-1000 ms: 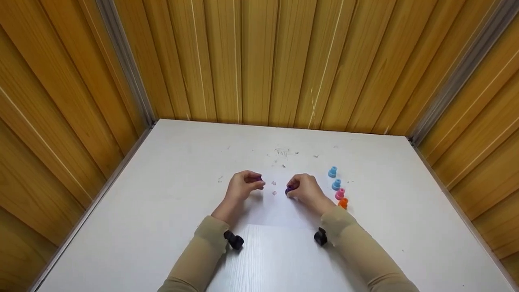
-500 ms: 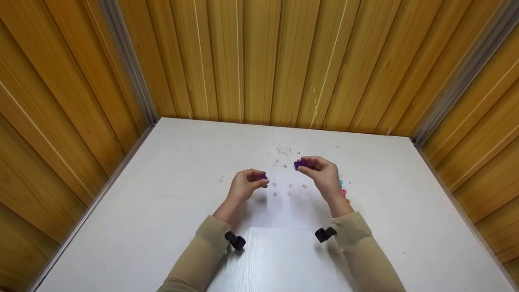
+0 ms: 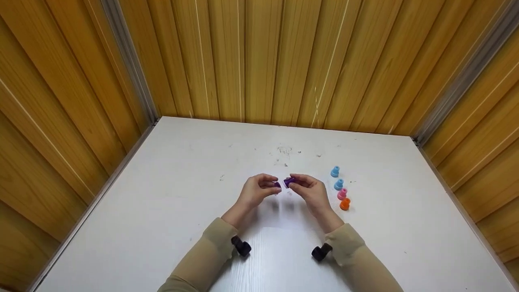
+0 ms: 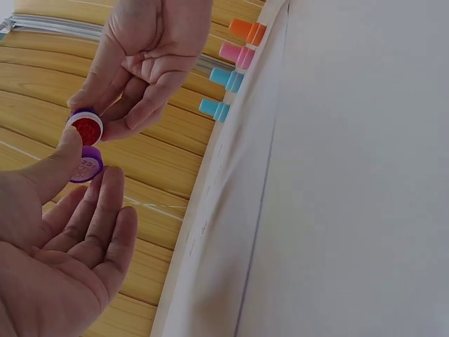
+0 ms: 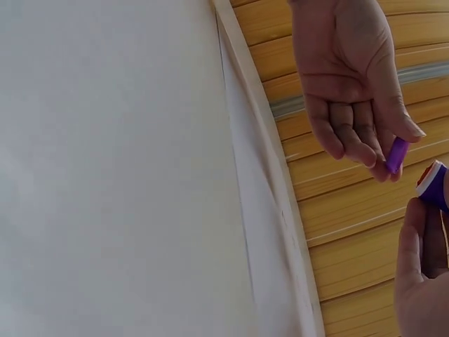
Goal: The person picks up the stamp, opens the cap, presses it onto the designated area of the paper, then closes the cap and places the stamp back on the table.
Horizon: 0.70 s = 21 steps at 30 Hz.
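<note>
Between finger and thumb, my left hand (image 3: 256, 192) pinches a small purple cap (image 4: 86, 166) with a patterned face. My right hand (image 3: 315, 194) grips a purple toy stamp (image 3: 289, 181), whose red face (image 4: 87, 131) and white rim show in the left wrist view. Cap and stamp are held close together above the white paper (image 3: 279, 221), with a small gap between them in the head view. The stamp's face points toward the cap. Faint printed marks (image 3: 289, 193) show on the paper, partly hidden by the hands.
Right of the paper, several capped stamps stand in a row on the white table (image 3: 162, 170): two light blue stamps (image 3: 335, 172), a pink stamp (image 3: 342, 194) and an orange stamp (image 3: 344, 204). Wood-look walls (image 3: 259, 61) enclose the table's back and sides.
My right hand lifted the stamp off the paper, turned its face leftward, then brought it down and left toward the cap. My left hand moved slightly right with the cap. New marks appeared on the paper.
</note>
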### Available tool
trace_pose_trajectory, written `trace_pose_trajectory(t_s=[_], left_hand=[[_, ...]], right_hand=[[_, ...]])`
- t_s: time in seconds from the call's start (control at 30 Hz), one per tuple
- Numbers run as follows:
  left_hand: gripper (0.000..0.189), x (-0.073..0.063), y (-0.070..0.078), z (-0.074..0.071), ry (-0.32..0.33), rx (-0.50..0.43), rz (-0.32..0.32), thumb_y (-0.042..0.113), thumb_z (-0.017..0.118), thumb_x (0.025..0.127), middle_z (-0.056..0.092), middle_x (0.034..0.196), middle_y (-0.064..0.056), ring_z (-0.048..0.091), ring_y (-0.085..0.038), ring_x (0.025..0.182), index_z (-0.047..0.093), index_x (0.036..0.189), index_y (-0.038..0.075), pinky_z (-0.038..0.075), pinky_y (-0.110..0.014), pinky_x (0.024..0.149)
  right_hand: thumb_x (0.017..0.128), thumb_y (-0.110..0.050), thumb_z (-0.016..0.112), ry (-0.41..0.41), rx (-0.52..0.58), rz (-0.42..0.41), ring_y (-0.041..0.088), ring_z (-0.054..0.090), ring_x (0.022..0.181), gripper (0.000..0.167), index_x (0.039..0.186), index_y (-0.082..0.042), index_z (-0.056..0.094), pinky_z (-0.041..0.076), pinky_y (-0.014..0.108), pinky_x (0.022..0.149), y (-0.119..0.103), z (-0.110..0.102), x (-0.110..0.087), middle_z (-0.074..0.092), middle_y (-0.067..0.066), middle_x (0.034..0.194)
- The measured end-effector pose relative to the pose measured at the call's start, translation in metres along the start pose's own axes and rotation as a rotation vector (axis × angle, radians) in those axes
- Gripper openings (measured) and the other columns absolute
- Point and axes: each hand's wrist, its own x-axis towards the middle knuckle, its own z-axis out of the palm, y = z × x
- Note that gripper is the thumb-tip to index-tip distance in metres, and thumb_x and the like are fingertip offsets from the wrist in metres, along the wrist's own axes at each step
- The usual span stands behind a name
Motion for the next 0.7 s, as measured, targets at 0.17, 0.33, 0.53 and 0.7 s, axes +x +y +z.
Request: trace_pose_trajectory(t_s=[0.17,0.33,0.53,0.7], left_hand=[[0.027,-0.0009,-0.0005,0.0044,0.0,0.006,0.029,0.004,0.084,0.084,0.078,0.103,-0.02,0.077,-0.02,0.091,0.073,0.107,-0.005,0.064,-0.026,0.081],[0.026,-0.0019,-0.0001,0.0064,0.007,0.032,0.053,0.005,0.084,0.084,0.078,0.101,-0.021,0.077,-0.022,0.091,0.073,0.105,-0.005,0.064,-0.026,0.081],[0.025,-0.0033,0.0004,0.007,0.007,0.053,0.061,0.006,0.084,0.084,0.078,0.1,-0.02,0.077,-0.022,0.09,0.073,0.103,-0.005,0.064,-0.025,0.08],[0.023,-0.0033,0.0002,0.0074,0.019,0.074,0.073,0.008,0.085,0.083,0.078,0.099,-0.019,0.078,-0.025,0.09,0.075,0.099,-0.004,0.063,-0.024,0.079]], right_hand=[[0.088,0.009,0.074,-0.041,-0.036,-0.002,0.012,0.074,0.094,0.034,0.122,0.008,0.069,0.062,0.021,0.086,0.0023,0.0009,-0.0015,0.079,0.006,0.105],[0.089,0.002,0.077,-0.057,-0.093,0.003,0.012,0.074,0.096,0.035,0.122,0.005,0.07,0.061,0.021,0.088,0.0023,0.0011,-0.0038,0.079,0.008,0.109],[0.088,0.0,0.078,-0.072,-0.122,0.008,0.011,0.074,0.097,0.037,0.123,0.006,0.069,0.061,0.021,0.089,0.0021,0.0021,-0.0052,0.078,0.007,0.109],[0.087,0.004,0.077,-0.071,-0.096,0.015,0.01,0.074,0.096,0.036,0.123,0.008,0.069,0.061,0.02,0.088,0.0026,0.0043,-0.0064,0.079,0.004,0.105]])
